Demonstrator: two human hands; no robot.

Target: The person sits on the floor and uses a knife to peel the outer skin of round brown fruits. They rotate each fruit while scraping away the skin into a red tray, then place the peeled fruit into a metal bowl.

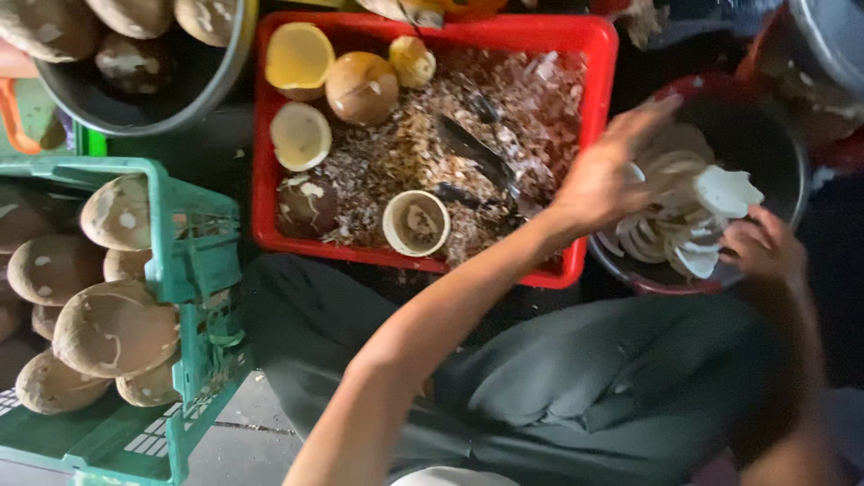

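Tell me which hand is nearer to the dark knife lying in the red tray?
The left hand. It hovers just right of the knife, at the edge of the red tray. The right hand is farther right, holding a white coconut piece over the dark bowl.

Crate (171, 270) with coconuts (112, 328) left; tray (598, 54) centre; bowl (774, 135) with coconut slices (684, 216) right.

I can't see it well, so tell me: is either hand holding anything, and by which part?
The right hand pinches a white coconut piece by its lower edge, over the dark bowl. The left hand holds nothing.
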